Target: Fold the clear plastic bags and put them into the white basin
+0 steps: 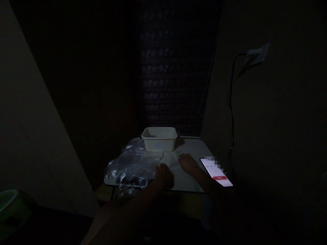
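Observation:
The scene is very dark and finger detail is faint. My left hand [164,174] is near the front edge of the small white table [189,178], fingers curled down at the right end of a crumpled clear plastic bag [138,160]. Dark rounded shapes show under the bag's front part; what they are I cannot make out. To the right, my right hand [188,164] is low over the tabletop with its fingers bent together, beside a faint translucent piece. Whatever either hand holds is hidden. Behind the bag stands a cream plastic basin [159,144] with dark handles.
A lit phone [217,173] lies at the table's right edge, beside my right forearm. On the right wall, a plug sits in an outlet [257,56] with a cord hanging down. A dark blind [163,75] covers the back, and a green basket [12,207] is at lower left.

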Action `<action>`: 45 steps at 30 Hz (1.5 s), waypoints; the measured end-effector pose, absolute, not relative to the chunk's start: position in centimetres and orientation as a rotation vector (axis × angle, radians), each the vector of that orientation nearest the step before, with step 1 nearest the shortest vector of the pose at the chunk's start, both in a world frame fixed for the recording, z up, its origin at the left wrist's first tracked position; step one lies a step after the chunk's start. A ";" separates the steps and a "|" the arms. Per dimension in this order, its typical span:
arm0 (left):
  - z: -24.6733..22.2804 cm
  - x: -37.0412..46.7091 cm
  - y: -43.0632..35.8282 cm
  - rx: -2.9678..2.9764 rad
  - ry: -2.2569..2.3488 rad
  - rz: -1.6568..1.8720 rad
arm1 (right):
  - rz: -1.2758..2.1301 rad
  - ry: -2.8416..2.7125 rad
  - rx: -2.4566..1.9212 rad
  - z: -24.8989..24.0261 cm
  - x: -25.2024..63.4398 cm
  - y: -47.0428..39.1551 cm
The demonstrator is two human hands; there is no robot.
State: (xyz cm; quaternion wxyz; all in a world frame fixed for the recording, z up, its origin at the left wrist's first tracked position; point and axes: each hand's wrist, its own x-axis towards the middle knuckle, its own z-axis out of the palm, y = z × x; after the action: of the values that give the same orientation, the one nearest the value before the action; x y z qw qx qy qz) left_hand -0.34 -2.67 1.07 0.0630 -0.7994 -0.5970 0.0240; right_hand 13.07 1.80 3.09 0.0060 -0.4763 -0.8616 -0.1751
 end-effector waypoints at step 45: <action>-0.8 0.2 -1.1 -2.540 -1.692 -0.107 | -0.511 -2.607 -1.560 2.5 16.0 1.6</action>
State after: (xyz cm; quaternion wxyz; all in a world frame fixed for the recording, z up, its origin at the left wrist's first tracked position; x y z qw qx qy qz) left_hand 0.20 -1.14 -0.80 0.0436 -0.8309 -0.5535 -0.0351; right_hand 15.97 1.55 2.49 0.0305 -0.5061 -0.8458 -0.1658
